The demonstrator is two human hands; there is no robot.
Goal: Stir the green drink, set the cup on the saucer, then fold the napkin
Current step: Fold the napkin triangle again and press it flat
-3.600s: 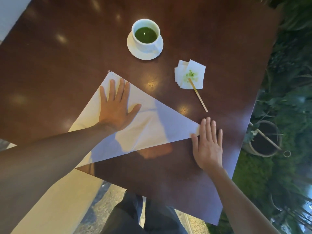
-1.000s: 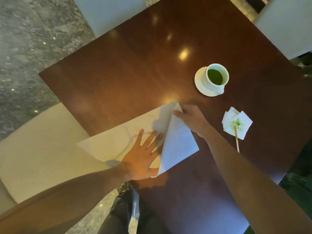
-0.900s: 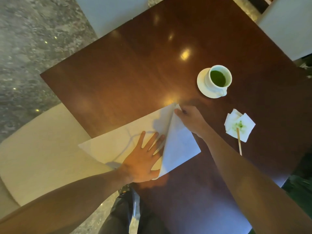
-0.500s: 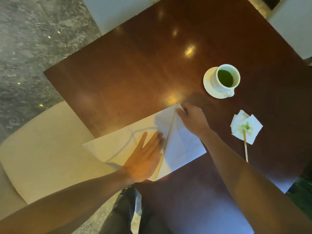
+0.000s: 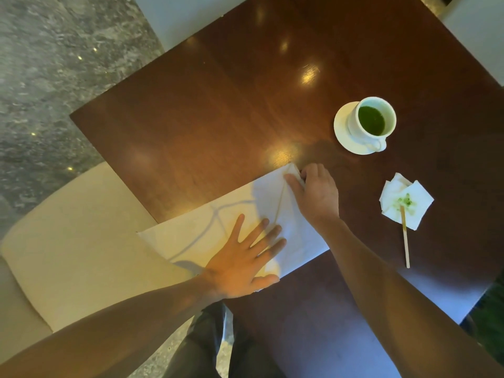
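Napkin [image 5: 240, 233] is what I am working on: it lies on the near edge of the table [image 5: 218, 110], its left end hanging out past the table edge over a cream chair seat [image 5: 71, 241]. I judge the stirring and the cup step done, since the cup [image 5: 372, 120] of green drink stands on its saucer [image 5: 344, 132] at the far right, and the fold is the step in hand. My left hand [image 5: 242, 263] lies flat, fingers spread, pressing the near middle of the cloth. My right hand [image 5: 316, 192] has its grip closed on the folded-over flap, thumb and fingers pinching the corner at the napkin's far tip. The next move, I think, calls for laying that corner square on the far point, then running a palm along the diagonal crease to flatten it.

To the right, well apart from the napkin, a wooden stirrer [image 5: 404, 238] rests on a green-stained paper tissue [image 5: 405, 204]. Nothing stands in the way; only the overhanging left end could slip.
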